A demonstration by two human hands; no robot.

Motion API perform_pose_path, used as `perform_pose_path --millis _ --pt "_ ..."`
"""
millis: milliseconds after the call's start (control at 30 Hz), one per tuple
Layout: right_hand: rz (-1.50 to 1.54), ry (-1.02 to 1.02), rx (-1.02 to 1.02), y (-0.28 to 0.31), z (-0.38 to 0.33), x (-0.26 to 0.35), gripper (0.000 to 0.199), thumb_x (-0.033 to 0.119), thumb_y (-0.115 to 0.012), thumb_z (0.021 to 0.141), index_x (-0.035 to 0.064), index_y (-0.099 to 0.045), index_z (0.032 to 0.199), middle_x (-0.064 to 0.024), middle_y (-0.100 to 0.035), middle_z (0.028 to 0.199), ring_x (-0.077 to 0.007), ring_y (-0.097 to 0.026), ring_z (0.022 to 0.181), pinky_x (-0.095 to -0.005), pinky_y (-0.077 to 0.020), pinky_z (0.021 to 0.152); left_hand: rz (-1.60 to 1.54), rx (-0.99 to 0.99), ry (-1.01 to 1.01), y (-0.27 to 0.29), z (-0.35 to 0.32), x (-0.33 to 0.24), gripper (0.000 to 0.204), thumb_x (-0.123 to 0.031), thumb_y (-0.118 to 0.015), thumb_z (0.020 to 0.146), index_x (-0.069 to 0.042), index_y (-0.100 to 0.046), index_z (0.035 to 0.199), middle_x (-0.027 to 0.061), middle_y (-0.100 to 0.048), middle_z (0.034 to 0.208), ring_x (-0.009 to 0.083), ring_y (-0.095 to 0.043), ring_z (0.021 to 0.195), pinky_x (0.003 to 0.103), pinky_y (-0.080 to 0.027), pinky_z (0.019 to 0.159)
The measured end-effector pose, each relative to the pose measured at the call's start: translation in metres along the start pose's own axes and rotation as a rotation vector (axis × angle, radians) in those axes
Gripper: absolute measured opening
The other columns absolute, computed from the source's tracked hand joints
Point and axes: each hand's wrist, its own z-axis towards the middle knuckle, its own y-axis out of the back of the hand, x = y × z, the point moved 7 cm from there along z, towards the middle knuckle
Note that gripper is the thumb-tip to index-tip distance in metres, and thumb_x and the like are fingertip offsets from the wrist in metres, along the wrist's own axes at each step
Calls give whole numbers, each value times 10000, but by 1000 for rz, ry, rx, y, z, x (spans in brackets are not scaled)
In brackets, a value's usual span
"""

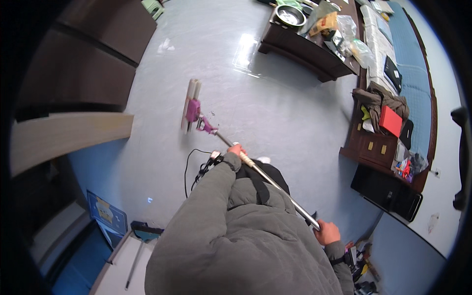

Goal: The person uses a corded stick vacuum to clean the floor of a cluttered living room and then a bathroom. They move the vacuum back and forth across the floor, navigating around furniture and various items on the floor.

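A sponge mop (193,110) with a pink head and a long metal handle slants across the view, from the floor ahead of me down to my right side. Wrapped round the handle's lower part is my left hand (237,149), just above a pale grip section. My right hand (327,232) closes on the handle's top end beside my hip. The long flat mop head looks slightly blurred and is at the shiny grey floor (285,103). Small dark specks lie on the floor next to the pink joint.
Dark cabinets (93,54) stand at the left. A wooden table (314,54) carries a metal basin (290,15) and plastic bags. At the right, a wooden sofa (418,93) with blue cushions holds clothes and a red box (390,121). A black cable (187,167) lies near my feet.
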Motion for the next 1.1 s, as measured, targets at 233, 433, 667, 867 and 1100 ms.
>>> perform_pose_path --millis 233,433,667,867,1100 --pt "1 246 98 46 160 51 149 193 -618 804 76 -634 894 -209 -637 805 -421 -621 797 -515 -504 691 -189 -84 -65 3 29 -40 240 -21 -533 844 22 -420 1051 122 -527 828 259 -566 731 443 -546 702" --pt "-111 479 226 81 291 169 292 247 -679 797 -23 -689 909 -252 -678 871 -406 -670 849 -457 -549 755 -220 -229 -146 -5 51 -113 230 -62 -541 886 -3 -466 1095 130 -578 902 287 -633 799 457 -551 641" --pt "-85 468 269 106 337 102 398 377 -661 856 3 -598 975 -244 -657 890 -421 -651 853 -483 -528 751 -136 -340 -8 -70 73 -74 247 -47 -423 884 15 -428 1122 188 -565 963 327 -653 784 514 -566 616" --pt "-150 221 303 181 357 -134 387 390 -658 861 71 -562 1057 -216 -644 841 -395 -643 799 -495 -518 699 -321 -59 369 -292 69 101 374 -73 -347 876 -18 -274 1239 334 -539 1061 493 -599 816 661 -502 776" --pt "-249 -33 360 306 254 -348 349 299 -695 812 60 -525 1002 -235 -624 745 -432 -629 690 -527 -510 622 341 445 724 -555 -40 264 323 -95 -456 867 86 -461 1134 301 -604 1011 464 -653 869 593 -565 741"
